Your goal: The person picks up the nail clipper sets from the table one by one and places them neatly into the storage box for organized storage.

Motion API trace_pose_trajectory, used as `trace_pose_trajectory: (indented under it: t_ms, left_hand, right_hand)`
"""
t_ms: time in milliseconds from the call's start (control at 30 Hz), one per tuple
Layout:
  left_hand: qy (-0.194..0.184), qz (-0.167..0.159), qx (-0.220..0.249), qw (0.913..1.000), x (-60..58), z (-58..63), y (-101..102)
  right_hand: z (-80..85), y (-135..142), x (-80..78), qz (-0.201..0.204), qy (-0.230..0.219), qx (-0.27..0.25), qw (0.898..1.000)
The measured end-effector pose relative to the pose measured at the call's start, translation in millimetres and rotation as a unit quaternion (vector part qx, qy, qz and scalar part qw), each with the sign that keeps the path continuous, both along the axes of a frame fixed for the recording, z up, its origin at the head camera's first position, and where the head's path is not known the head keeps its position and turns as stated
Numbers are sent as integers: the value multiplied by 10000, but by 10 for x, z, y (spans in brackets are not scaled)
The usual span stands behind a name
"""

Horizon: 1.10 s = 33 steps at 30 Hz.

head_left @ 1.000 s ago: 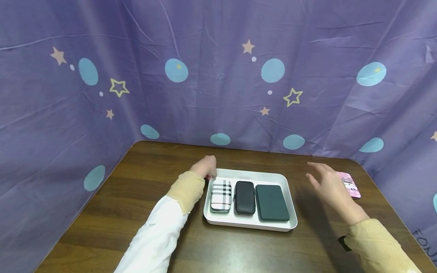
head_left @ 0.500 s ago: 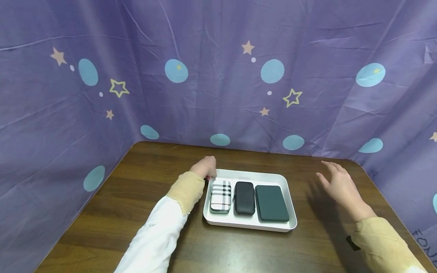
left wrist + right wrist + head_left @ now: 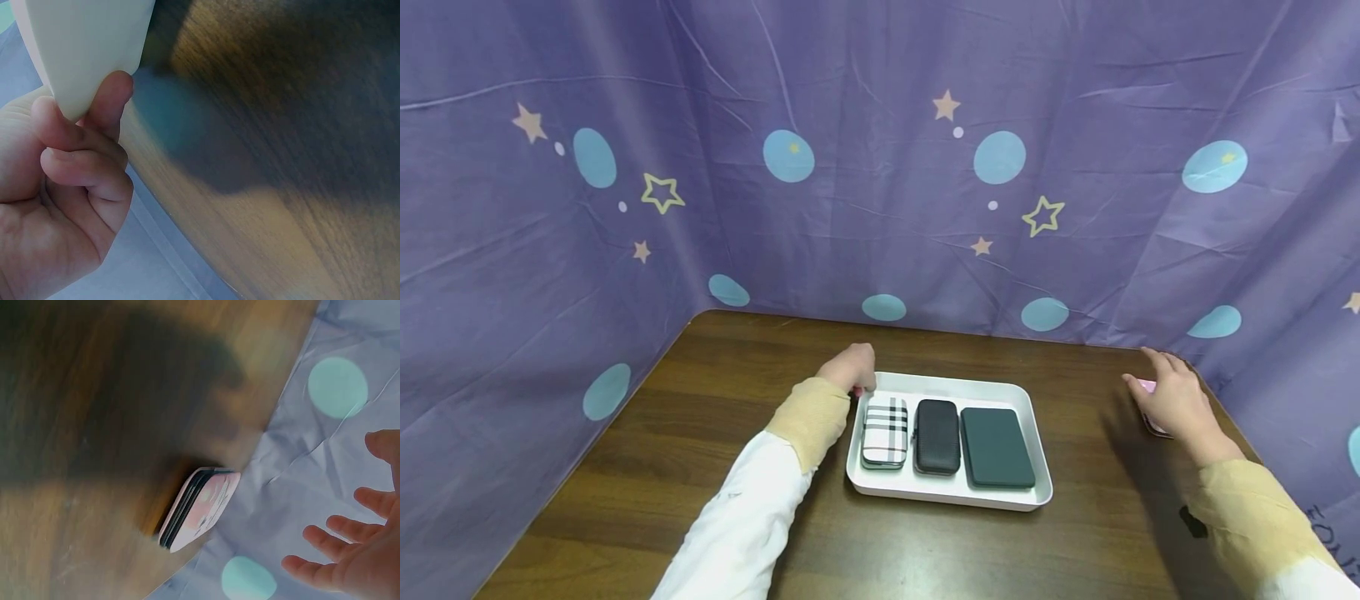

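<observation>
A white tray (image 3: 951, 386) lies on the table, and my left hand (image 3: 850, 367) grips its far left corner. In the left wrist view, the thumb and curled fingers of that hand (image 3: 81, 156) pinch the tray's wall (image 3: 94, 47). Inside the tray, left to right, are a plaid case (image 3: 886, 429), a black zippered-looking case (image 3: 937, 437) and a flat dark green case (image 3: 997, 447). At the right, my right hand (image 3: 1180, 406) hovers with spread fingers over a pink case (image 3: 1147, 386), which it partly hides. A dark zipper edges that pink case (image 3: 203, 509) in the right wrist view.
The brown wooden table (image 3: 737, 375) meets a purple curtain (image 3: 850, 208) with stars and blue spots at the back and sides. Below my right wrist, a small dark piece (image 3: 1193, 522) shows beside the tan cuff (image 3: 1247, 508).
My right hand has moved rightward, away from the tray and over the pink case. The left hand keeps its hold on the tray, which stays in place.
</observation>
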<state>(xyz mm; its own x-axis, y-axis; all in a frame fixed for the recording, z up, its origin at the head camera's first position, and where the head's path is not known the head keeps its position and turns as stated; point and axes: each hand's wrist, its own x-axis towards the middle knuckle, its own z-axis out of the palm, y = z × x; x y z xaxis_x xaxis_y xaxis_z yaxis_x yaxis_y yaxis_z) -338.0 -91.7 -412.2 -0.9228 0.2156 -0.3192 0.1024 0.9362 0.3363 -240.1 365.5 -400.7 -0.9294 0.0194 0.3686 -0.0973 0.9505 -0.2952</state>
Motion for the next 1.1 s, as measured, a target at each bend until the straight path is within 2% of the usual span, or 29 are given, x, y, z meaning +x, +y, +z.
trace_pose_trajectory:
  t_ms: [100, 300, 467, 733, 967, 1100]
  left_hand:
    - [22, -3, -10, 10000, -2, -2, -2]
    - [34, -16, 5, 10000, 2, -6, 0]
    - [2, -17, -5, 10000, 4, -7, -1]
    - [14, -18, 15, 10000, 4, -5, -3]
    - [45, -29, 8, 10000, 12, 1, -3]
    - [45, -25, 28, 10000, 6, 1, -4]
  right_hand:
    - [0, 73, -33, -133, -192, 8, 9997]
    - [-53, 234, -92, -193, -275, -67, 9994]
    - [-86, 371, -118, -409, -664, -92, 9969]
    - [-123, 521, -125, -986, -1609, -43, 9820]
    - [-162, 566, -120, -1166, -2019, 247, 9721]
    - [-201, 600, -141, -1358, -2352, 262, 9621]
